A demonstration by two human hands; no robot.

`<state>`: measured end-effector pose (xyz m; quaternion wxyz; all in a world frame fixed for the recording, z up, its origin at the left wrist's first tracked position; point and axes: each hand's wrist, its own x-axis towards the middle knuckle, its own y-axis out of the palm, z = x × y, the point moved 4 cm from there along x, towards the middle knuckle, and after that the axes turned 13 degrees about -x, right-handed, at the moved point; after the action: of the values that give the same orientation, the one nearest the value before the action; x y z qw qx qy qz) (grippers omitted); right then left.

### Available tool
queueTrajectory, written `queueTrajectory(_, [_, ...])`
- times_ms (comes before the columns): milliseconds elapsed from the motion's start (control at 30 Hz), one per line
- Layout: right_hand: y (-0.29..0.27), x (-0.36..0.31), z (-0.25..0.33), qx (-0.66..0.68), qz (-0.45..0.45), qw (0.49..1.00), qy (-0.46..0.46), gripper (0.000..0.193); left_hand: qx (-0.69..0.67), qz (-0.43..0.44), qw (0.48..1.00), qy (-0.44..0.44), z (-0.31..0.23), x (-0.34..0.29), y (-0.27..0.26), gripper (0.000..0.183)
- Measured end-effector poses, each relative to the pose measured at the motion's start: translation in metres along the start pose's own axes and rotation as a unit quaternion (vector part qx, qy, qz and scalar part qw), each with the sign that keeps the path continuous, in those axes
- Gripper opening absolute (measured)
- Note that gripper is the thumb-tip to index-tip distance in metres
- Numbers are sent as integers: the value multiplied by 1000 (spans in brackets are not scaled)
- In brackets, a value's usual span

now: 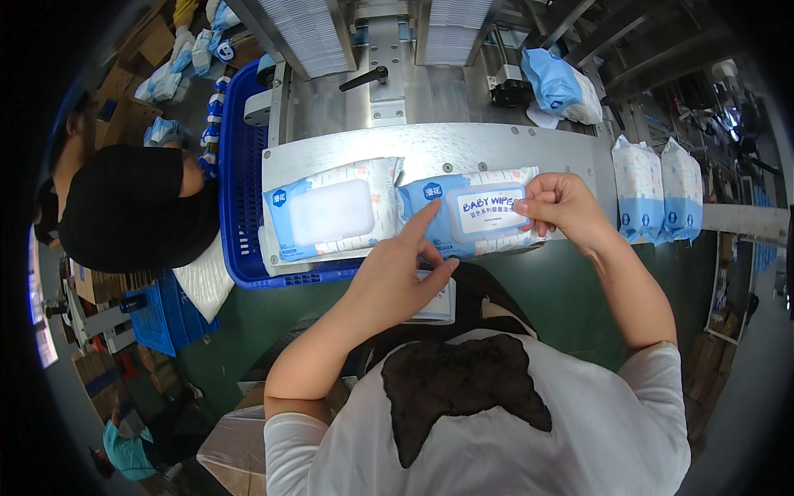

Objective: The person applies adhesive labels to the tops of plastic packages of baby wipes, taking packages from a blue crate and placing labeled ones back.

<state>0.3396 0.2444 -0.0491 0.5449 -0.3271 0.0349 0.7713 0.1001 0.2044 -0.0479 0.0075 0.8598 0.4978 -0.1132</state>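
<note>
Two soft packs of wet wipes lie side by side on the metal table in front of me. The left pack point(281, 221) has a plain white lid point(332, 212). On the right pack point(440, 217), a white printed label point(486, 207) lies over the lid. My right hand point(556, 205) pinches the label's right edge between thumb and fingertips. My left hand point(405, 273) reaches to the right pack's left part, its index finger stretched out and thumb apart, holding nothing. Below it, partly hidden, sits a white card with a blue border point(438, 304) near my lap.
A blue plastic basket point(240, 165) stands left of the table point(463, 140). Behind are card stacks point(310, 37) in metal guides and a black lever point(364, 78). More wipe packs point(638, 190) stand at the right; another blue pack point(552, 83) lies behind. A person in black point(132, 207) is at the left.
</note>
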Motion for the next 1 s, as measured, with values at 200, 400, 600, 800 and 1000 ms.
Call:
queueTrajectory(200, [1, -1, 4, -7, -2, 1000, -3, 13, 31, 2, 999, -24, -4, 0, 3, 72])
queueTrajectory(400, [3, -1, 5, -10, -7, 1000, -1, 14, 281, 63, 957, 30, -16, -1, 30, 72])
queueTrajectory(600, [5, -8, 19, -298, -113, 945, -71, 24, 338, 54, 940, 13, -18, 3, 34, 68])
queueTrajectory(800, [34, -31, 32, -525, -252, 763, -282, 61, 291, 33, 956, 32, -17, 3, 33, 64])
queueTrajectory(1000, [20, -35, -6, -593, -183, 747, -239, 98, 142, 13, 989, 42, -11, -7, 18, 57])
